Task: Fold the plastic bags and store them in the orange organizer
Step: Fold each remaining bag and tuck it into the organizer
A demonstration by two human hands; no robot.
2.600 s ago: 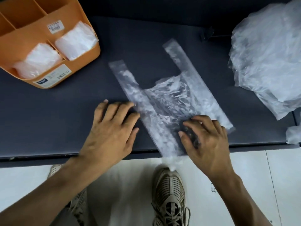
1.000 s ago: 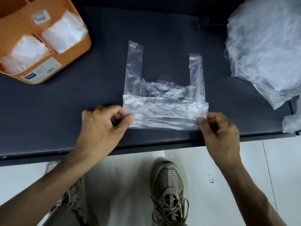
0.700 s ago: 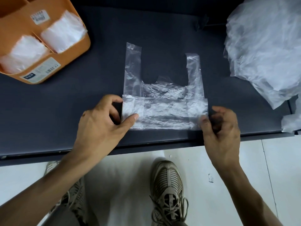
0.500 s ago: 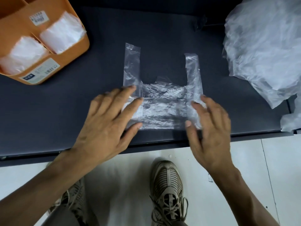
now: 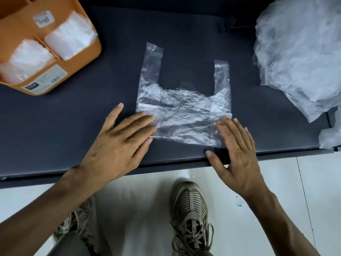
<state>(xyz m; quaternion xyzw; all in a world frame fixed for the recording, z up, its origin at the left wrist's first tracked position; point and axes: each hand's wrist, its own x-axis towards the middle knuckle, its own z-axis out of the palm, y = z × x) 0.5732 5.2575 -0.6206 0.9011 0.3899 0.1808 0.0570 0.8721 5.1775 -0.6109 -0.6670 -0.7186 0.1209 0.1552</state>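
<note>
Clear plastic bag (image 5: pixel 184 115) lies flat on the dark table (image 5: pixel 73 126), near its front edge, bottom part folded up, both handles pointing away. Left hand (image 5: pixel 118 145) and right hand (image 5: pixel 238 150) — fingers straight and spread — press on its left and right lower corners; half a second ago both lay further in over the fold. Orange organizer (image 5: pixel 55 78), far left, holds folded bags (image 5: pixel 68 37) in two front compartments. Loose bag heap (image 5: pixel 299 52) — far right.
</note>
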